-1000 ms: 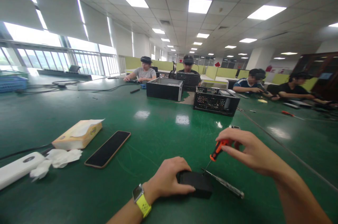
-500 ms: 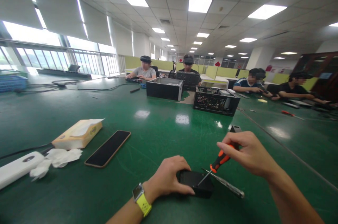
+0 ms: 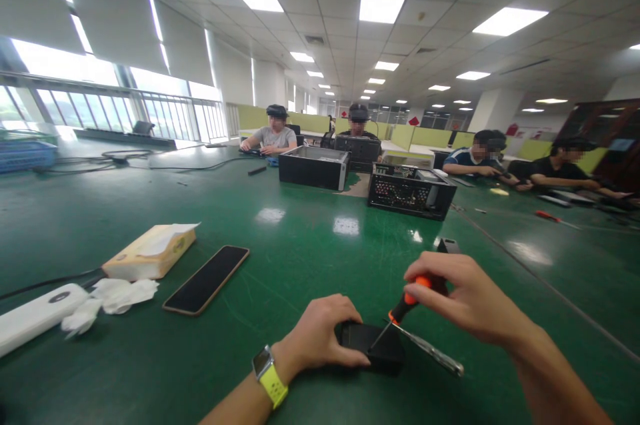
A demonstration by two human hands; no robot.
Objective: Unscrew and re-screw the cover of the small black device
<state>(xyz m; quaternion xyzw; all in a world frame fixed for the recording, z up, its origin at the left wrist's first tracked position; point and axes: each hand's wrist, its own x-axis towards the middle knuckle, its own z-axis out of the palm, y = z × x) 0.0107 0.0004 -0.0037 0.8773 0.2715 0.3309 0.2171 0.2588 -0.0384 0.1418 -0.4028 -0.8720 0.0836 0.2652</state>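
Note:
My left hand (image 3: pixel 320 337), with a yellow-strapped watch on its wrist, is closed over the left end of a small black box (image 3: pixel 376 346) lying on the green table (image 3: pixel 300 245). My right hand (image 3: pixel 465 296) grips an orange-and-black screwdriver (image 3: pixel 411 297). Its thin tip slants down to the left and touches the top of the box. A flat metal strip (image 3: pixel 430 350) lies on the table just right of the box, under the screwdriver.
To the left lie a black phone (image 3: pixel 207 280), a tissue box (image 3: pixel 150 252), crumpled tissues (image 3: pixel 114 296) and a white power bank (image 3: pixel 34 317). Two open black computer cases (image 3: pixel 410 191) stand mid-table. Several people sit at the far side.
My right hand has lowered and swung the screwdriver, bringing its tip from just off the box's right edge onto the top of the box. My left hand has stayed on the box.

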